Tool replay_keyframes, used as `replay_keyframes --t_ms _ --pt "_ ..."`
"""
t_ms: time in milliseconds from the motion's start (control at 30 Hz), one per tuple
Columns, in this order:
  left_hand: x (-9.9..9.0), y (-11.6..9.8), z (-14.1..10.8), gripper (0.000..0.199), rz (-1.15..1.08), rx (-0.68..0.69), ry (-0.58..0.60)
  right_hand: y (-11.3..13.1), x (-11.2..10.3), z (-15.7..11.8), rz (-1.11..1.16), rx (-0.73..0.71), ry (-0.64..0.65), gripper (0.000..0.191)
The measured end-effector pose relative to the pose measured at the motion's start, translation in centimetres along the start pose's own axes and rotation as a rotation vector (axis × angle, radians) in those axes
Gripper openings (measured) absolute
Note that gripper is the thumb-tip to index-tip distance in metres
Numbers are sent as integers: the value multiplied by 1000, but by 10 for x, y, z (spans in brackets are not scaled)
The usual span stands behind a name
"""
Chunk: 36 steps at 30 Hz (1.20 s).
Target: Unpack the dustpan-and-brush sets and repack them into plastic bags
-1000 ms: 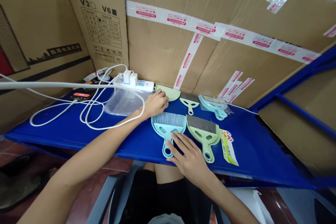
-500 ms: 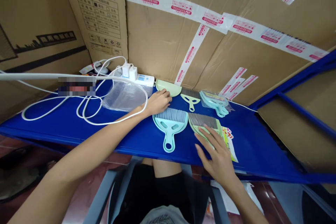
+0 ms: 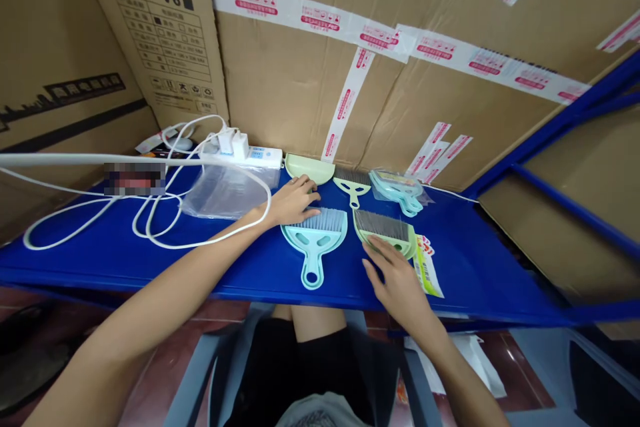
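My left hand [image 3: 293, 201] lies with fingers spread between a pale green dustpan [image 3: 313, 169] and a light blue brush nested on its dustpan [image 3: 313, 240]; one fingertip is at the blue bristles. My right hand [image 3: 395, 273] has its fingers apart over the lower part of a green brush and dustpan set [image 3: 385, 225], covering its handle. Behind them are a small pale green brush [image 3: 353, 185] and a bagged light blue set [image 3: 397, 190]. A yellow and white packet [image 3: 427, 267] lies by the green set.
White cables [image 3: 165, 245] loop over the left of the blue table [image 3: 480, 267]. A power strip [image 3: 265, 157] with plugs and clear plastic bags [image 3: 220, 190] sit behind my left forearm. Taped cardboard [image 3: 280, 80] stands along the back.
The camera view has shifted. My left hand has drawn back from the pale green dustpan toward the blue brush. My right hand has moved slightly down the green set, uncovering more of it.
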<state>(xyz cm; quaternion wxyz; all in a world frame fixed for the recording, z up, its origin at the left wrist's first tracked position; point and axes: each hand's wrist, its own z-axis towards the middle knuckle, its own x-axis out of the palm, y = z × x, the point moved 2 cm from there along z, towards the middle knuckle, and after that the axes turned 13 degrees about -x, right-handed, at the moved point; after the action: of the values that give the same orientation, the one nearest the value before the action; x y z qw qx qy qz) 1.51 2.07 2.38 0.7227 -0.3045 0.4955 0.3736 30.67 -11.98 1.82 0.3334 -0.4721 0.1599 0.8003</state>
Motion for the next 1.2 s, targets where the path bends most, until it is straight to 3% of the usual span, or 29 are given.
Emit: replay_keyframes --t_ms 100,167,300,400,500,600,833,933,1000,1067,1200 --pt "4 3 0 43 21 2 9 -21 -24 -4 -35 173 -129 32" --pt "8 4 0 45 43 5 11 -44 -37 -15 -143 358 -132 38" --pt "18 6 0 48 81 11 1 -94 -39 -48 -208 581 156 62" --pt "21 6 0 49 91 12 -8 -120 -33 -72 -56 644 238 73" --pt "21 5 0 48 85 1 -19 -136 -27 -87 38 619 260 76" --pt "19 3 0 47 89 -5 -17 -147 -23 -93 -56 626 272 81" --pt "16 2 0 40 78 9 -33 -169 -25 -76 79 478 248 72" --pt "14 6 2 34 76 -10 -33 -159 -34 -53 50 451 82 61" --pt "14 9 3 33 69 -32 -34 -142 -38 -35 21 360 -17 53" --pt "14 11 4 37 40 -40 -37 -123 -35 -18 70 239 11 49" --pt "17 15 5 36 -35 -51 -47 -103 -17 -1 186 120 216 51"
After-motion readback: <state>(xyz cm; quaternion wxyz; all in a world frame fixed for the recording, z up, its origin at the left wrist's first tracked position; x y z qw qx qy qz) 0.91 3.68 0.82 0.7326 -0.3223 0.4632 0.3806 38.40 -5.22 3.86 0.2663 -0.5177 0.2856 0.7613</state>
